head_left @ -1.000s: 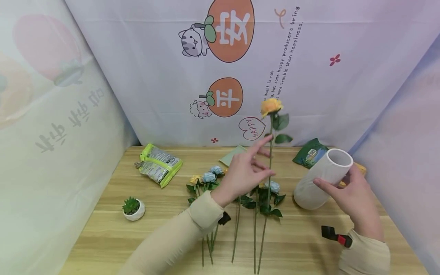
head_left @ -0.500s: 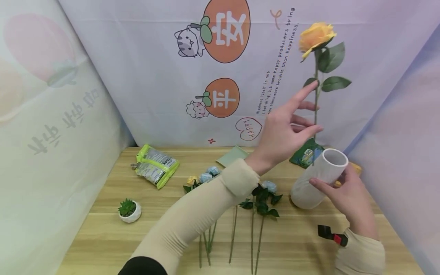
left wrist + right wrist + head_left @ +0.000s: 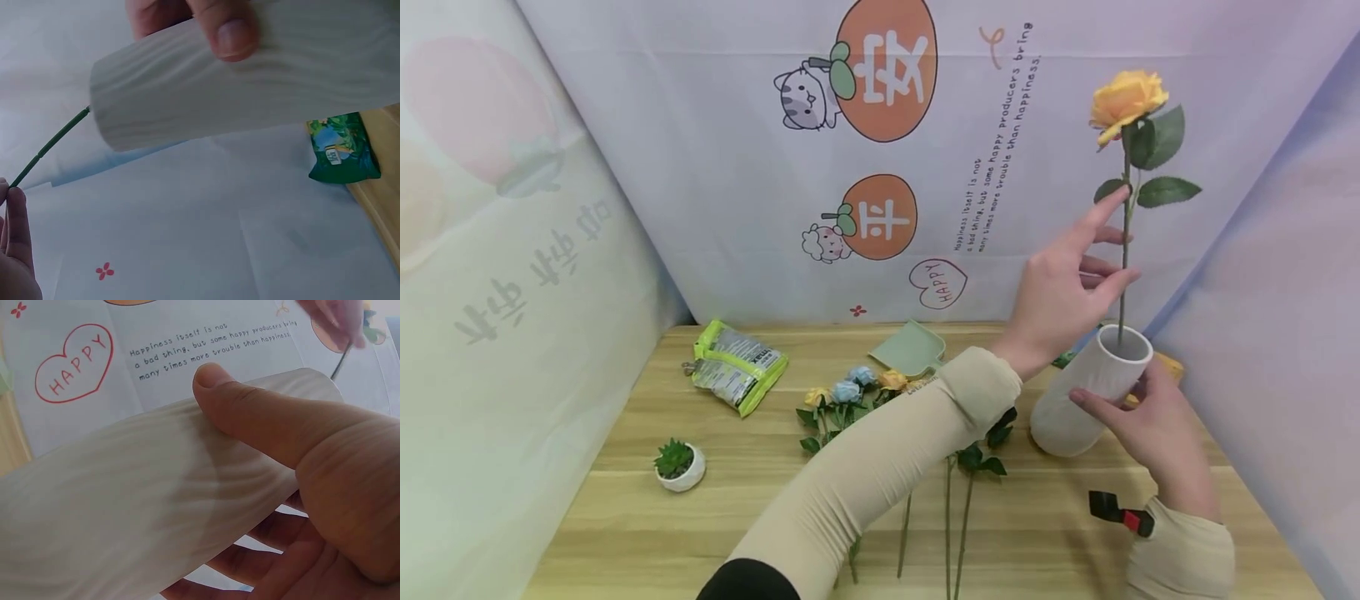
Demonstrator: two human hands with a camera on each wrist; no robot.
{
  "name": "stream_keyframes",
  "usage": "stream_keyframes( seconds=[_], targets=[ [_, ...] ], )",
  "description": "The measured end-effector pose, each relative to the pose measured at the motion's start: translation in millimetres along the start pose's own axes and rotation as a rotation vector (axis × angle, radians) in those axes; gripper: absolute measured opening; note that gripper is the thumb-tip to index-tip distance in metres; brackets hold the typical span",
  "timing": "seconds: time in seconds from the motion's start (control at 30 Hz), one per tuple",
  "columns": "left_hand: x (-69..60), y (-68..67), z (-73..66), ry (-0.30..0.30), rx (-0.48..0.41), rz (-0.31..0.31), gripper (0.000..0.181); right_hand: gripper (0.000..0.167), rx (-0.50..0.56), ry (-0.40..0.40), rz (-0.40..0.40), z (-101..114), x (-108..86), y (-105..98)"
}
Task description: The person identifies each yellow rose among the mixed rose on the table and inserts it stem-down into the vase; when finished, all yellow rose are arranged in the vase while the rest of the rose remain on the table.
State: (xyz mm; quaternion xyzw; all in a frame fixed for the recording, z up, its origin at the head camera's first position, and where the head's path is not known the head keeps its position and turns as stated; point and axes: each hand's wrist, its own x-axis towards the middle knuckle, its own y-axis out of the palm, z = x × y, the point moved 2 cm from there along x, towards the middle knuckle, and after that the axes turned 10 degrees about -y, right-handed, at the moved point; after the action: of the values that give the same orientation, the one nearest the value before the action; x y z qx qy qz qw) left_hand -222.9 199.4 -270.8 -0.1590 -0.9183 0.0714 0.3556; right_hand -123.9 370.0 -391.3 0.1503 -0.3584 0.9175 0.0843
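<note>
As left hand [image 3: 1060,292] pinches rose [image 3: 1127,102], vase [image 3: 1086,396] below

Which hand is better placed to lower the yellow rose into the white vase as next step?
Probably the left hand: it pinches the yellow rose by its stem, which reaches the mouth of the white vase. The right hand is busy holding the vase.

The left sleeve [image 3: 880,475] is cream-beige cloth, finely creased, with a thick, loose cuff [image 3: 983,393] at the left hand [image 3: 1063,287]; at its other end a black section [image 3: 750,581] begins along a curved edge; the right sleeve [image 3: 1182,554], near the table's [image 3: 1255,542] right edge, is also cream-beige; beside it sits a black strap [image 3: 1105,506] with a small red piece [image 3: 1131,521].
</note>
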Motion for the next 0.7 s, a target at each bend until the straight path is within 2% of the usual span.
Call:
stream_keyframes(
  seconds=[0.17,0.33,0.57,0.7],
  targets=[
    [-9.1,11.9,17.7,-0.032,0.049,0.029,0.081,0.091,0.004,-0.026,-0.008,-1.2,-0.2,0.0],
    [-15.9,18.0,31.6,-0.077,0.064,0.033,0.084,0.093,-0.015,-0.026,-0.006,-1.8,-0.2,-0.5],
    [-28.9,27.2,45.1,-0.133,0.055,0.068,0.084,0.093,0.003,-0.028,-0.004,-2.2,-1.5,-0.3],
    [-35.2,31.5,49.3,-0.152,0.043,0.067,0.083,0.095,0.014,-0.041,-0.003,-3.2,-0.8,-0.3]
  ],
)
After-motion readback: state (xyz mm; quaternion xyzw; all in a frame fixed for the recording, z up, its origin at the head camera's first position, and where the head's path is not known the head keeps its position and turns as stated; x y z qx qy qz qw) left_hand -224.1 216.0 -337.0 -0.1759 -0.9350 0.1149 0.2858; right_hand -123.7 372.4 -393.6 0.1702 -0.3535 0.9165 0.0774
